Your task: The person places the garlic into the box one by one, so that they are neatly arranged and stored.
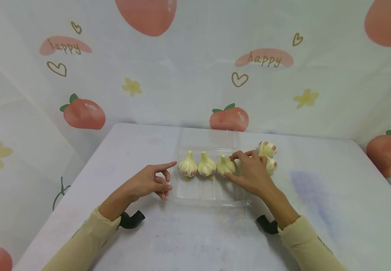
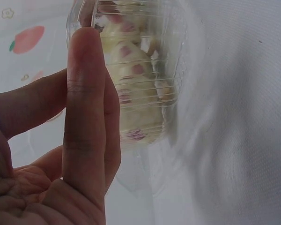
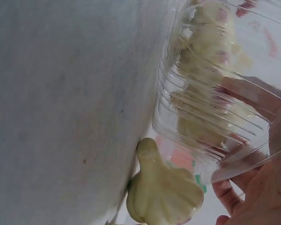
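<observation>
The left hand [image 1: 148, 182] extends one finger at the clear box's [image 1: 212, 204] left edge, gripping nothing. Inside the box, two garlic bulbs [image 1: 187, 165] sit left of a third bulb [image 1: 225, 165], which the right hand's [image 1: 254, 175] fingers pinch. Three are in, leaving at least two outside bulbs [image 1: 267, 148] beside the box's right.

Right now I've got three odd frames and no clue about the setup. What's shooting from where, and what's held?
No robot here: a person's two bare hands. The widest picture comes from a head-worn camera looking forward and down; the other two come from a camera on each wrist. On the white table sits an open clear plastic container with a row of garlic bulbs inside; at least two more bulbs lie outside, to its right. The right hand pinches a bulb toward the row's right; the left hand holds nothing, beside the container's left edge.
</observation>
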A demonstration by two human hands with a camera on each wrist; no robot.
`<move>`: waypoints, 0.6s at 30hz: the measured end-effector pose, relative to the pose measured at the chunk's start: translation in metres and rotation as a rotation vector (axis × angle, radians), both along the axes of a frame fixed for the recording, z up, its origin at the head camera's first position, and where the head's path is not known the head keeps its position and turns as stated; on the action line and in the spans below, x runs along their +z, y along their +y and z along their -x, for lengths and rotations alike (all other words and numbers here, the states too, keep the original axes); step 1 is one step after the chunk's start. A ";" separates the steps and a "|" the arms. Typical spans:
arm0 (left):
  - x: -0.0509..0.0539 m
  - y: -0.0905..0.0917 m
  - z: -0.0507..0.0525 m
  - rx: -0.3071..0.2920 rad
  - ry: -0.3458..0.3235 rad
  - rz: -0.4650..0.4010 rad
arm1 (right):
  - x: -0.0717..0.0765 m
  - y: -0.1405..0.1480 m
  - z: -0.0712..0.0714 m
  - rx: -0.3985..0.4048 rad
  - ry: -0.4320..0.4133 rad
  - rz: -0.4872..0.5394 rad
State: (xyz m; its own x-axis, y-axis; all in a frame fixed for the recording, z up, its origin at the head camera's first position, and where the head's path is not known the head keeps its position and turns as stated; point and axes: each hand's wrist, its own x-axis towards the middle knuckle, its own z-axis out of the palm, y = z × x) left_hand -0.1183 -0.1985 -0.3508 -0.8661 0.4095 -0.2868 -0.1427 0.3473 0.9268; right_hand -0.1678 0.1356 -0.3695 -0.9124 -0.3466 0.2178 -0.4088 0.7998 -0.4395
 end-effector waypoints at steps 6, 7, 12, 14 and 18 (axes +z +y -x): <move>0.000 0.000 0.001 -0.004 0.004 -0.003 | 0.001 0.000 0.001 0.019 0.024 -0.009; 0.000 0.000 0.001 -0.004 0.003 -0.004 | 0.001 -0.001 0.002 0.021 0.029 -0.013; 0.001 0.000 0.001 0.002 0.001 -0.006 | 0.001 -0.001 0.001 0.018 0.041 -0.038; 0.002 0.001 0.001 0.007 -0.003 -0.006 | 0.001 -0.001 0.000 0.012 0.036 -0.037; 0.001 0.001 0.001 0.004 -0.002 -0.007 | 0.002 -0.002 0.000 -0.001 0.028 -0.030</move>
